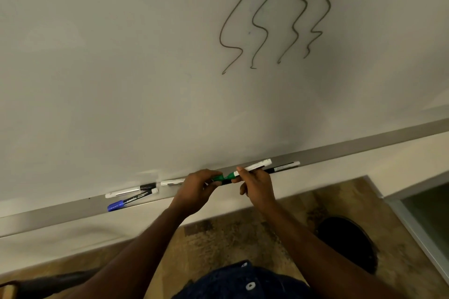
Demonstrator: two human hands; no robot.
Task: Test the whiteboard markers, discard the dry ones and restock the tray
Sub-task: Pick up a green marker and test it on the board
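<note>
**Green marker getting handled over the tray**

Dark blue fabric with pale buttons [245, 281] sat closest to the lens, bottom middle, with both bare forearms reaching up from it toward the board.

Left hand [196, 187] was curled round a green cap [218, 178], fingers closed on it. Right hand [256, 184] pinched the white barrel of the green marker [252, 167], thumb and fingers tight on it, so neither grip was open at all. Cap and barrel looked just about touching at the green collar; couldn't tell if it was seated. The marker's long axis ran along the tray, green end to the left, white tail up to the right.

The tray [73, 206] was a flat grey metal ledge under the glossy whiteboard [121, 56]. On it, left of the hands: a white marker with a black cap [131, 190] and a black one with a blue cap [132, 200], nearly touching. Another white marker [172, 181] poked out behind the left hand, and a black-barrelled one [284, 167] lay past the right hand.

Four wavy dark scribbles [274, 14] ran down the board. Mottled brown floor [243, 230] below, with a round dark bin [349, 243] off right.
</note>
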